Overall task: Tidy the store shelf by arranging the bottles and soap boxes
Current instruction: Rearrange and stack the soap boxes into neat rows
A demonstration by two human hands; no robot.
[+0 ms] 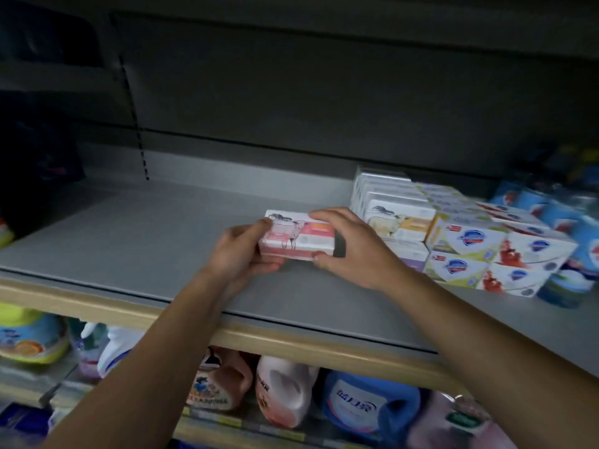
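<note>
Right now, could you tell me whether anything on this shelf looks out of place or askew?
Only the pink soap box stands apart: the left hand and right hand hold it left of the stacked soap boxes, not yet in a row. Nothing looks spilled or damaged.

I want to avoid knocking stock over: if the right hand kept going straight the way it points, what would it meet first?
The right hand points up-left, its grip on the pink soap box. Beyond that lies only bare shelf; the way looks free to the back panel, though depth is unclear.
</note>
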